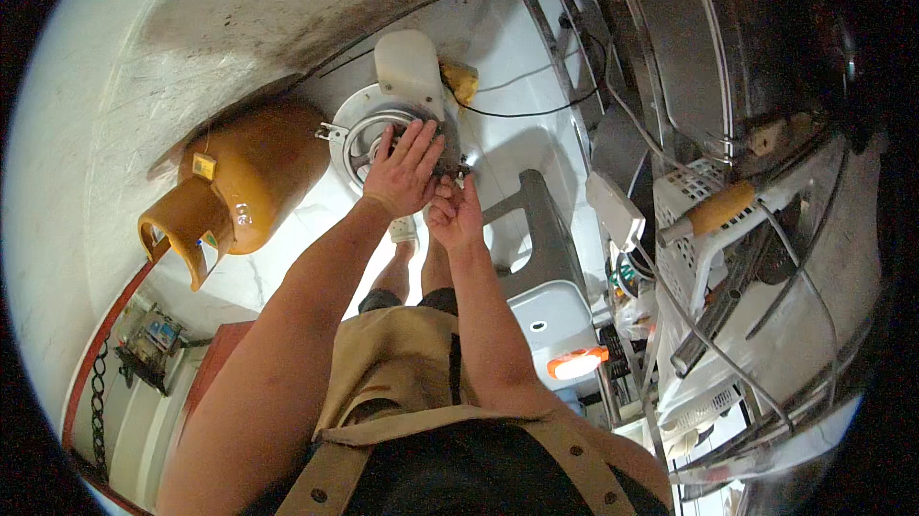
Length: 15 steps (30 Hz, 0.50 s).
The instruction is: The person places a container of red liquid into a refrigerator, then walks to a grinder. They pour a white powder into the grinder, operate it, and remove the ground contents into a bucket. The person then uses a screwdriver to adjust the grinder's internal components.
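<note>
Before me on the tiled floor stands a round metal machine (343, 178) with an open circular top, a latch (332, 132) on its left rim and a white rounded panel (407, 64) rising at its far side. My left hand (406, 170) is laid over its opening, back upward, fingers stretched out and slightly apart. Just right of it, my right hand (455, 211) is turned up with curled fingers and a raised thumb, close to a small dark part at the machine's right edge. Whether those fingers grip anything is hidden.
An orange gas cylinder (269, 171) leans at the left, with a red hose (108, 344) nearby. A grey plastic stool (549, 257) stands right, a lit orange lamp (578, 364) at its seat. Further right are a white plastic basket (686, 207), a wooden-handled tool (718, 211) and loose cables.
</note>
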Each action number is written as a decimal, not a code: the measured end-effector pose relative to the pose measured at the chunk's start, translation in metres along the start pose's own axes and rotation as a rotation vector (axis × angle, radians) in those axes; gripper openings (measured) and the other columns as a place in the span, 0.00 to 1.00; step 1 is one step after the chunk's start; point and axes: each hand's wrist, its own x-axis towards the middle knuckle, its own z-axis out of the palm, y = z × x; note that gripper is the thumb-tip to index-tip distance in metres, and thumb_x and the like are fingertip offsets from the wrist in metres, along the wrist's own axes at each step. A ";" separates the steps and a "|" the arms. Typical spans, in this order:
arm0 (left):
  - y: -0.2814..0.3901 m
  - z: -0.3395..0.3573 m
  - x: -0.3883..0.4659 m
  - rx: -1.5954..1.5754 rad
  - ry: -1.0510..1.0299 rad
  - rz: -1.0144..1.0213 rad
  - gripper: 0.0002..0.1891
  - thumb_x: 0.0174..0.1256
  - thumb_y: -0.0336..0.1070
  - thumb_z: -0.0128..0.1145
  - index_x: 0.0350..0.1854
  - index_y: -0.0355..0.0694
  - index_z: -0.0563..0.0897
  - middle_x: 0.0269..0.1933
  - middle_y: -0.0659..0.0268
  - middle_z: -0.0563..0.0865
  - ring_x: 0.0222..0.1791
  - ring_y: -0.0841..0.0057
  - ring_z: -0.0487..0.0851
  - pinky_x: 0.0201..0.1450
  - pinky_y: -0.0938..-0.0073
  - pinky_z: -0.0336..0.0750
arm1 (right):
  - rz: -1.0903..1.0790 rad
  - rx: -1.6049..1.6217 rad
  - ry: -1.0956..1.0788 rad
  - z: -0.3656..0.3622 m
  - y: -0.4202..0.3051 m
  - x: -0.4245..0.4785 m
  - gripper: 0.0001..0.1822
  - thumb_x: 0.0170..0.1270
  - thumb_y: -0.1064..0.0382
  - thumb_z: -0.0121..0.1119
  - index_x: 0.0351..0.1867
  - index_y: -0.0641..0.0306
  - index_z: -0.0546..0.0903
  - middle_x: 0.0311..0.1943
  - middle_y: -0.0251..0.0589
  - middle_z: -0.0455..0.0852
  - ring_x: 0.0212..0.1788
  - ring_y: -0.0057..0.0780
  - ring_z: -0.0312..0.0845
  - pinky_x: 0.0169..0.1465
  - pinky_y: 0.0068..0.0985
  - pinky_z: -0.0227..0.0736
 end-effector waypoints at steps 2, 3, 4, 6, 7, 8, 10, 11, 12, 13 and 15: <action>-0.001 0.004 -0.002 0.018 0.018 0.012 0.35 0.55 0.48 0.59 0.67 0.44 0.69 0.74 0.59 0.60 0.75 0.62 0.55 0.73 0.44 0.49 | -0.017 0.001 -0.011 0.004 0.005 0.002 0.28 0.72 0.36 0.43 0.37 0.60 0.77 0.20 0.27 0.73 0.11 0.15 0.53 0.14 0.16 0.51; -0.003 0.005 -0.001 0.027 0.032 0.022 0.34 0.56 0.47 0.58 0.67 0.44 0.69 0.74 0.58 0.60 0.75 0.61 0.55 0.72 0.43 0.49 | -0.014 0.045 -0.032 0.006 0.006 0.004 0.27 0.72 0.36 0.43 0.36 0.60 0.77 0.19 0.27 0.72 0.11 0.15 0.53 0.14 0.17 0.50; -0.004 0.006 0.000 0.016 0.045 0.025 0.34 0.56 0.47 0.58 0.67 0.44 0.69 0.74 0.58 0.61 0.75 0.61 0.56 0.72 0.43 0.49 | -0.011 0.088 -0.052 0.008 0.008 0.004 0.26 0.72 0.36 0.43 0.35 0.59 0.76 0.19 0.26 0.71 0.12 0.15 0.53 0.14 0.17 0.50; -0.002 0.007 -0.003 -0.017 0.068 0.031 0.33 0.57 0.46 0.57 0.67 0.43 0.69 0.74 0.58 0.61 0.75 0.59 0.56 0.72 0.42 0.49 | -0.006 0.178 -0.116 0.003 0.011 0.005 0.26 0.72 0.37 0.44 0.34 0.58 0.76 0.18 0.25 0.70 0.12 0.15 0.53 0.15 0.18 0.49; -0.001 0.007 -0.003 -0.001 0.053 0.031 0.32 0.57 0.45 0.57 0.67 0.43 0.69 0.74 0.57 0.61 0.74 0.59 0.56 0.72 0.42 0.49 | 0.000 0.226 -0.164 0.001 0.013 0.008 0.25 0.72 0.37 0.44 0.34 0.58 0.76 0.18 0.24 0.69 0.12 0.15 0.53 0.15 0.18 0.49; -0.002 0.006 -0.003 0.015 0.038 0.035 0.32 0.58 0.45 0.56 0.67 0.43 0.69 0.73 0.57 0.61 0.74 0.59 0.57 0.72 0.42 0.49 | 0.003 0.275 -0.214 0.001 0.014 0.010 0.25 0.72 0.37 0.44 0.34 0.57 0.76 0.18 0.24 0.68 0.12 0.15 0.54 0.16 0.19 0.49; -0.002 0.006 -0.001 0.027 0.024 0.041 0.32 0.58 0.44 0.56 0.67 0.43 0.69 0.73 0.57 0.61 0.74 0.58 0.57 0.71 0.41 0.49 | 0.022 0.313 -0.252 0.000 0.013 0.011 0.25 0.72 0.37 0.45 0.33 0.57 0.76 0.18 0.24 0.68 0.13 0.15 0.54 0.16 0.19 0.50; -0.002 0.006 -0.001 0.023 0.024 0.043 0.32 0.58 0.43 0.56 0.67 0.43 0.69 0.73 0.57 0.61 0.74 0.58 0.57 0.71 0.41 0.49 | 0.032 0.333 -0.268 0.001 0.014 0.011 0.25 0.71 0.37 0.45 0.33 0.56 0.75 0.18 0.24 0.68 0.13 0.16 0.54 0.17 0.19 0.50; -0.003 0.007 -0.002 0.019 0.024 0.045 0.32 0.58 0.43 0.56 0.67 0.43 0.68 0.73 0.57 0.61 0.74 0.58 0.57 0.71 0.41 0.49 | 0.022 0.332 -0.257 0.001 0.015 0.011 0.25 0.71 0.36 0.46 0.32 0.56 0.75 0.17 0.24 0.67 0.13 0.15 0.54 0.17 0.19 0.50; -0.004 0.009 -0.002 0.025 0.038 0.051 0.32 0.57 0.42 0.55 0.67 0.43 0.68 0.73 0.56 0.61 0.74 0.58 0.57 0.71 0.41 0.49 | 0.011 0.332 -0.244 0.002 0.016 0.013 0.25 0.70 0.36 0.46 0.31 0.56 0.74 0.16 0.23 0.67 0.13 0.15 0.54 0.17 0.19 0.50; -0.003 0.009 -0.005 0.044 0.067 0.070 0.32 0.57 0.41 0.55 0.67 0.42 0.68 0.73 0.56 0.61 0.75 0.58 0.56 0.71 0.41 0.49 | -0.004 0.345 -0.255 0.006 0.018 0.012 0.25 0.69 0.37 0.49 0.28 0.56 0.73 0.15 0.23 0.66 0.13 0.15 0.54 0.18 0.19 0.48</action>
